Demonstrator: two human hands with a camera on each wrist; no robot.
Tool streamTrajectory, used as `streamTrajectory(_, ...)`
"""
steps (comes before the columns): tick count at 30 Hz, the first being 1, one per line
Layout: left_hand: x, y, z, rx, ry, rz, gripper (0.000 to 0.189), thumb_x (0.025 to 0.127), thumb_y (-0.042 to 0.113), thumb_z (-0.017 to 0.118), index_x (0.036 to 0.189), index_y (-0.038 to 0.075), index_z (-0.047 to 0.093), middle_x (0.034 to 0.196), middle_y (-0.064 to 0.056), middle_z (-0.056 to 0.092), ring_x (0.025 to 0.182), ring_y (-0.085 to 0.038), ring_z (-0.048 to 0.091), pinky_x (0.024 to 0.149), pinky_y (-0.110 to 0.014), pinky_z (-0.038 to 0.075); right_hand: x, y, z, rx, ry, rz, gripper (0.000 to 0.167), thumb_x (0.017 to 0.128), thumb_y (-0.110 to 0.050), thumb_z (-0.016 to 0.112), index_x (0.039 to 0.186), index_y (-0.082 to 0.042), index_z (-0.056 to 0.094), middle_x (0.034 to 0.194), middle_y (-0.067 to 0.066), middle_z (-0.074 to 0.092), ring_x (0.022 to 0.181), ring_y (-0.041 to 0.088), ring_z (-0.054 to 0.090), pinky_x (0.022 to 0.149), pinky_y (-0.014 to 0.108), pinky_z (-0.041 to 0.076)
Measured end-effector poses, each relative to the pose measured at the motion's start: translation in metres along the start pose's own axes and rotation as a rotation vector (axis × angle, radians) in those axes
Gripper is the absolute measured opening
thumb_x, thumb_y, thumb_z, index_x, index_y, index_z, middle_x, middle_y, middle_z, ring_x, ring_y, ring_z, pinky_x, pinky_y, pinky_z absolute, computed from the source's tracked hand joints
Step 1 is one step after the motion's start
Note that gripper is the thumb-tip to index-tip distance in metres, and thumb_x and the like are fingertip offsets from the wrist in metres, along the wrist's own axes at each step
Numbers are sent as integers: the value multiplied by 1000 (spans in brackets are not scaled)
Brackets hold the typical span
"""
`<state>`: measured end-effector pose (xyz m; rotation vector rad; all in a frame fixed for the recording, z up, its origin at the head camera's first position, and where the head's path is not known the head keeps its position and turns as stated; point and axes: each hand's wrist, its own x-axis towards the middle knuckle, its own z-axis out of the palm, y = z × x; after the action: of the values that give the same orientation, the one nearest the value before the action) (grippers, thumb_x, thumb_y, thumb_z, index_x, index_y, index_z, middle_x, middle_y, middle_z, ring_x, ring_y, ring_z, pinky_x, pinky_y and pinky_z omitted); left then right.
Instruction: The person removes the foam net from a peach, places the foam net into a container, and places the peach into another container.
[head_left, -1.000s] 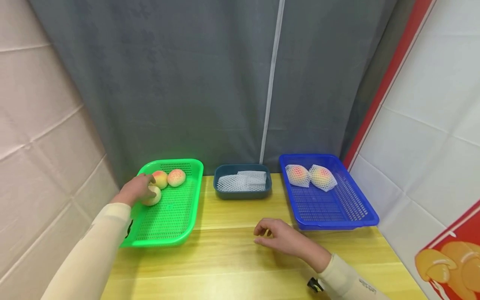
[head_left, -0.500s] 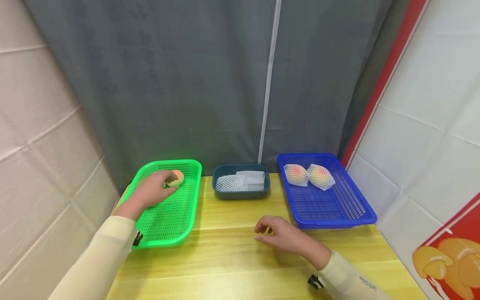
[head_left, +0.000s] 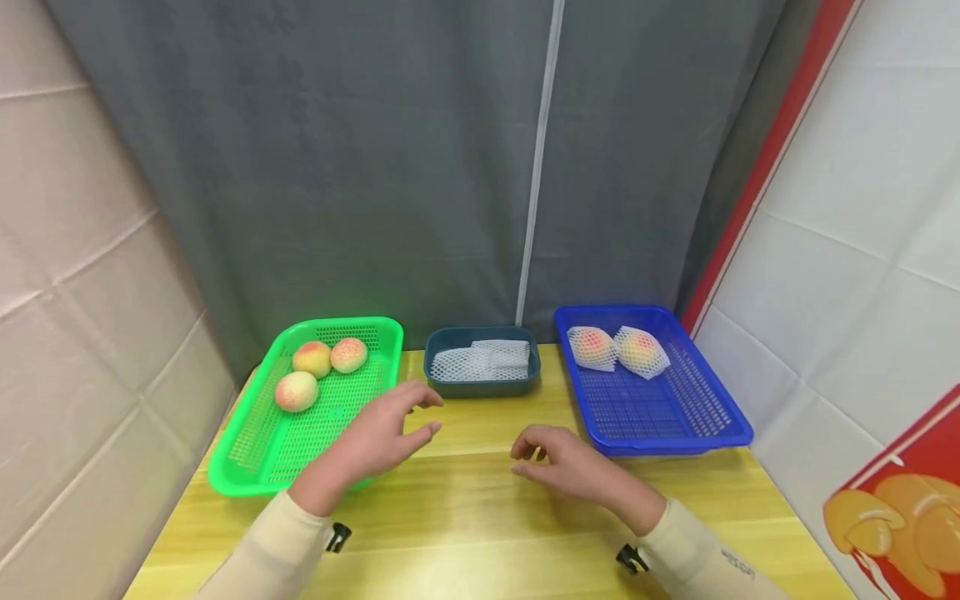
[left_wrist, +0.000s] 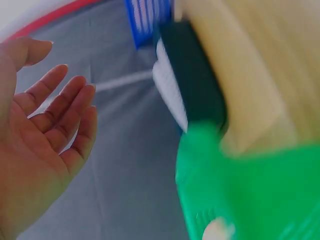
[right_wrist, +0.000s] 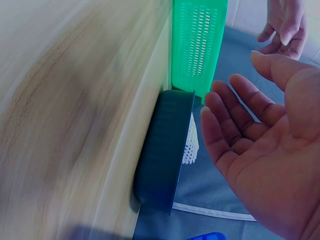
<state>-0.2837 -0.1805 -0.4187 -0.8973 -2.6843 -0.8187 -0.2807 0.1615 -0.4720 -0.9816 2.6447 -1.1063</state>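
Note:
My left hand (head_left: 386,429) is over the right rim of the green basket (head_left: 217,467), fingers loosely bent and nothing in them; the left wrist view shows its bare palm. Inside that basket lie three peaches, a pale one (head_left: 297,392) in front of a yellow-red one (head_left: 312,359) and a pinkish one (head_left: 349,355). Above the wooden table, my right hand (head_left: 566,467) hangs relaxed, its palm bare in the right wrist view. Beyond both hands stands a dark teal box (head_left: 483,389) with white foam net sleeves (head_left: 468,365) in it.
A blue basket (head_left: 675,446) on the right holds two peaches in foam nets, one (head_left: 592,347) beside the other (head_left: 641,352). The wooden table (head_left: 450,533) runs back to a grey curtain (head_left: 375,167). Pale panels stand at both sides.
My left hand has moved right, from beside the pale peach, across the green basket to its right rim, uncovering all three peaches. The right hand has stayed nearly still.

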Motion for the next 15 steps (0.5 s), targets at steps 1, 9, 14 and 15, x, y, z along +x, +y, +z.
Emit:
streamTrajectory(1,-2,4,7,4,-8,9,27,103,25,79,128,18,71,124,7,69,118,-23,69,99,-47,60,0,0,0,-3,1,1,8,107,-23,77,112,-18,77,107,-12,72,98,8,67,88,39,61)
streamTrajectory(9,-9,16,50,-41,-85,16,24,103,21,79,125,16,71,124,2,71,115,-18,68,100,-45,59,-2,2,-1,-20,13,-14,7,107,-24,77,111,-19,76,106,-11,73,97,7,67,86,33,59)
streamTrajectory(14,-11,17,61,-41,-107,20,22,103,21,79,123,18,72,122,5,71,114,-17,68,100,-43,60,-3,4,2,-2,20,-24,7,106,-21,78,111,-18,76,106,-12,73,96,6,67,87,41,62)
streamTrajectory(15,-10,17,63,-38,-109,17,22,103,21,79,123,18,72,122,5,71,114,-17,68,100,-43,60,-3,4,2,4,20,-25,7,106,-22,78,111,-18,76,106,-12,73,96,6,67,88,44,62)
